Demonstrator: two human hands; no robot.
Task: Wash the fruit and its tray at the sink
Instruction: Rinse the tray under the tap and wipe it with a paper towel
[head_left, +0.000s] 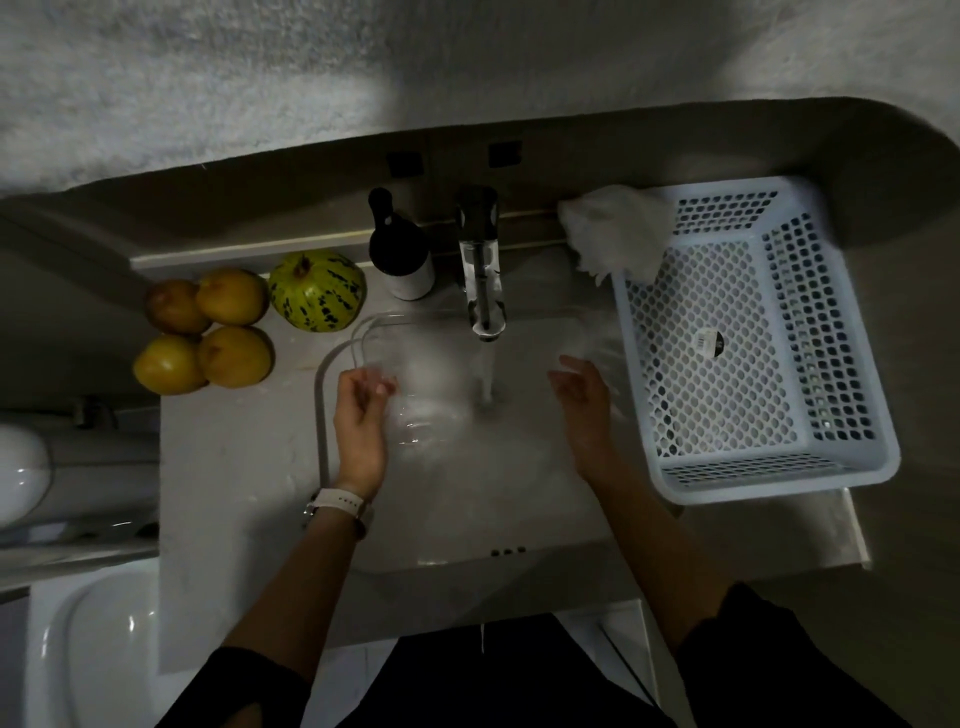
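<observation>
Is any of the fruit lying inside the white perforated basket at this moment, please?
No, the white basket holds no fruit; the four round fruits and the striped melon sit on the counter left of the faucet.

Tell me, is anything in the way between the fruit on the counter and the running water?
Partly. The clear tray, gripped by the left hand, lies in the sink between the fruit and the water stream. Lifting fruit over it looks easy.
</observation>
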